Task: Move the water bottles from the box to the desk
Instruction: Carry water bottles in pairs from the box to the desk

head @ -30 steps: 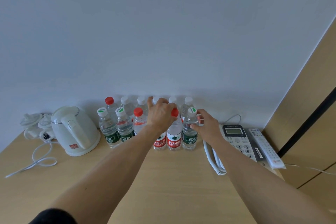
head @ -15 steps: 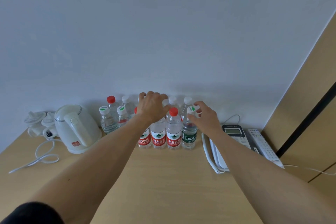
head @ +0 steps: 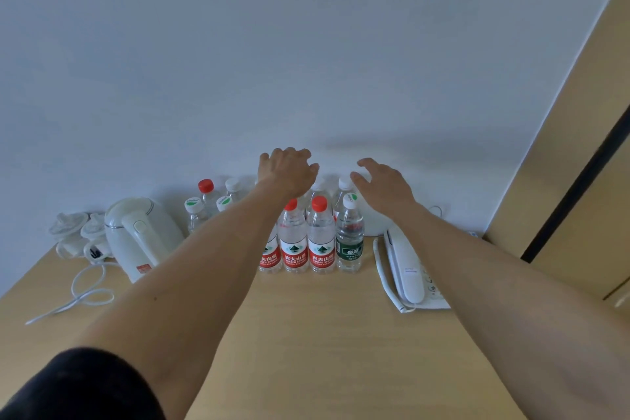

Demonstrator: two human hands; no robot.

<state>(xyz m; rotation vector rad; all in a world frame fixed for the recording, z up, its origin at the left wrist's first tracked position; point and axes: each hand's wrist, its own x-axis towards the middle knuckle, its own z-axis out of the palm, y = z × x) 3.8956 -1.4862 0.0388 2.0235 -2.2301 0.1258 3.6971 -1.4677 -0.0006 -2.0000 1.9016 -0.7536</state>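
Head camera is looking down on a wooden desk [head: 306, 334] where the water bottles [head: 308, 235] are standing upright in rows against the wall. The front row is showing red-capped bottles beside a green-label bottle [head: 349, 239], with more caps poking up behind. No box is appearing anywhere in this view.

Judging by the layout, the step in hand is finishing placement of the bottles. To do it well, the person should be lifting both hands straight up and drawing them back without brushing the caps, since the bottles are packed tightly and one nudge could topple several.

Left hand [head: 288, 172] is hovering above the back row, fingers loosely spread and holding nothing. Right hand [head: 381, 186] is hovering just right of the rear caps, fingers apart and relaxed, also empty; whether a fingertip is grazing a cap is hard to tell.

A white kettle [head: 143, 232] is sitting to the left, well apart from the bottles, and a white telephone [head: 405, 269] is lying to the right, under the right forearm.
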